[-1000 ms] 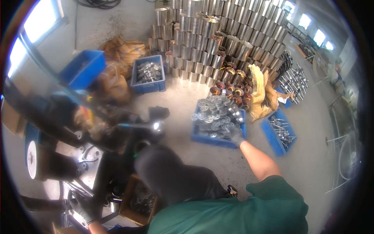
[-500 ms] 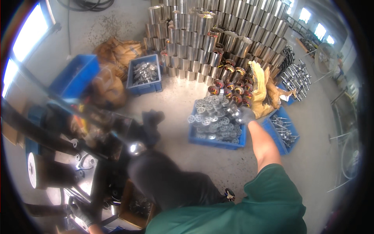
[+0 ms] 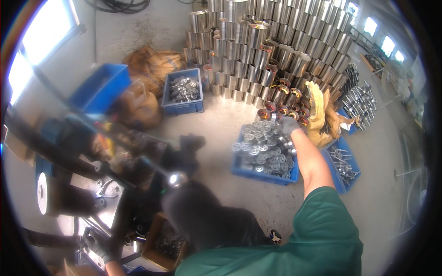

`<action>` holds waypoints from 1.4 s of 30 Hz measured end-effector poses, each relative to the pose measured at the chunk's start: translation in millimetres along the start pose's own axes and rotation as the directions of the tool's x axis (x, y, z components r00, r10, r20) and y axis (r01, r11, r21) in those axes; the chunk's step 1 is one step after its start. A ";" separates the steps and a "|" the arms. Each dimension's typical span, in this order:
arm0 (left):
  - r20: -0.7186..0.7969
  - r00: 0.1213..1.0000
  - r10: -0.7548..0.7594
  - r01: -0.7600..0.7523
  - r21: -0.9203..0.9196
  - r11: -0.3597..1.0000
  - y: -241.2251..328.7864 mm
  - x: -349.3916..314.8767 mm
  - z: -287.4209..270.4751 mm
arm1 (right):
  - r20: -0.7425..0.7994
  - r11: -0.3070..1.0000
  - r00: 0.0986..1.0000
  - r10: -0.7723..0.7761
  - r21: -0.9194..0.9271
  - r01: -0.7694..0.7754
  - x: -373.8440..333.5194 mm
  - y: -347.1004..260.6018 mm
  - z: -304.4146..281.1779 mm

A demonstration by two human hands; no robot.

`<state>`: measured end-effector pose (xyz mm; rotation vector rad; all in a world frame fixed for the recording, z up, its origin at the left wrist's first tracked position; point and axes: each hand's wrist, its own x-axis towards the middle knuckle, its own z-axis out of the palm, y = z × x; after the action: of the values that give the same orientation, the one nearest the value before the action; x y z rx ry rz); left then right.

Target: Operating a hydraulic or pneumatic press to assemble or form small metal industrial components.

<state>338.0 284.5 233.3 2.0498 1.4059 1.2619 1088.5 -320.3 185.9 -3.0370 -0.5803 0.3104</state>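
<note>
My right hand (image 3: 289, 125), in a grey glove, is stretched out over the far right edge of a pile of round, spoked metal parts (image 3: 262, 145). Its fingers curl downward, and what they hold, if anything, is hidden by the hand. The pile heaps above the rim of a blue bin (image 3: 264, 176) on the floor. At the lower left, my left hand (image 3: 97, 246), also gloved, lies beside a machine (image 3: 108, 202) near the end of a dark bar (image 3: 53, 240). Its fingers look loosely apart, with nothing seen in them.
Shiny metal cylinders (image 3: 248, 50) are stacked high at the back. A second blue bin (image 3: 184, 108) holds similar round parts. Shafts lie in another blue bin (image 3: 346, 184) beside torn yellow paper (image 3: 316, 110). A brown box (image 3: 156, 255) of small parts stands near my leg.
My right hand has lifted off the pile's near right side and moved toward its far edge. The whole view has shifted slightly. My left hand stays by the machine.
</note>
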 end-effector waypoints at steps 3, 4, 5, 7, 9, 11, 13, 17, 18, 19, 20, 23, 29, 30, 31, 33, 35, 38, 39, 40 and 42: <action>0.013 0.990 -0.138 0.138 -0.051 0.989 32.6 -3.8 -0.8 | 0.083 0.979 0.996 0.016 0.203 -0.033 -1.2 10.7 -2.6; 0.009 0.990 -0.141 0.141 -0.056 0.988 34.7 -2.8 -1.0 | 0.091 0.951 0.996 0.012 0.305 -0.039 -1.4 12.6 -1.0; 0.020 0.992 -0.126 0.127 -0.022 0.992 36.0 -3.0 -2.1 | 0.087 0.953 0.996 0.009 0.302 -0.034 -0.9 14.9 -1.0; 0.030 0.993 -0.115 0.115 0.008 0.993 34.3 -4.8 -1.9 | 0.056 0.947 0.997 -0.054 0.321 0.033 0.7 19.6 -1.5; 0.013 1.000 -0.017 0.016 0.076 0.997 29.2 -5.5 -5.8 | 0.060 0.953 0.997 -0.051 0.301 0.030 -3.4 -5.3 -10.6; 0.010 0.999 0.039 -0.040 0.119 0.992 17.8 -4.0 -7.7 | 0.073 0.965 0.997 -0.017 0.261 -0.002 -10.2 -30.1 -24.0; 0.013 0.995 0.096 -0.097 0.161 0.982 11.6 -3.8 -10.6 | 0.100 0.980 0.995 0.007 0.199 -0.027 2.0 -33.8 -25.6; 0.018 0.993 -0.116 0.115 0.019 0.993 38.0 -6.0 -0.5 | 0.301 0.969 0.953 0.023 0.228 -0.095 38.4 -10.3 -6.3; 0.010 0.989 -0.144 0.144 -0.011 0.989 40.9 -6.8 -2.9 | 0.247 0.951 0.968 0.038 0.290 -0.111 33.4 -23.2 -6.5; -0.004 0.989 -0.148 0.148 -0.004 0.989 45.3 -7.3 -5.9 | 0.195 0.928 0.979 0.058 0.351 -0.124 28.8 -36.8 -7.6; 0.024 0.988 -0.150 0.149 0.029 0.988 53.5 -7.0 -1.7 | 0.102 0.983 0.988 0.118 0.131 -0.131 31.2 -36.2 -4.8; 0.015 0.991 -0.132 0.129 0.109 0.986 41.5 -7.2 -12.2 | 0.012 0.926 0.926 0.377 0.020 -0.378 10.1 -85.6 -11.0; 0.036 0.994 0.101 -0.107 0.286 0.952 29.0 -11.2 -0.5 | -0.103 0.917 0.911 0.400 0.044 -0.398 18.2 -56.9 22.6; 0.046 0.962 0.268 -0.265 0.388 0.883 28.9 -12.5 -0.8 | -0.066 0.920 0.918 0.390 0.076 -0.385 13.1 -61.3 19.9; 0.032 0.964 0.262 -0.254 0.390 0.885 29.4 -13.6 -2.6 | -0.076 0.925 0.923 0.378 0.077 -0.373 6.9 -65.4 17.0; 0.052 0.995 -0.081 0.077 0.065 0.995 65.6 -15.0 -6.6 | -0.088 0.922 0.923 0.376 0.141 -0.362 -9.7 -74.0 7.1; 0.043 0.959 0.279 -0.280 0.283 0.917 21.9 -14.7 5.2 | -0.117 0.909 0.910 0.398 0.182 -0.375 -16.8 -65.4 13.8; 0.063 0.966 0.250 -0.254 0.397 0.882 7.9 -14.7 -11.3 | -0.096 0.949 0.950 0.299 0.136 -0.285 -49.6 -85.6 11.2; 0.049 0.967 0.249 -0.248 0.390 0.887 4.2 -14.1 -9.2 | -0.111 0.951 0.949 0.294 0.138 -0.278 -51.4 -74.4 21.0; 0.040 0.966 0.254 -0.250 0.365 0.897 1.3 -13.6 -5.6 | -0.156 0.923 0.936 0.314 0.280 -0.263 -48.4 -53.6 37.5; 0.037 0.965 0.259 -0.257 0.321 0.912 -0.5 -13.0 2.5 | -0.208 0.879 0.913 0.351 0.411 -0.244 -44.7 1.4 77.4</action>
<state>338.3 273.8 225.5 2.5252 1.4620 1.1986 1032.7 -338.4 118.5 -2.7100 -0.0167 -0.0058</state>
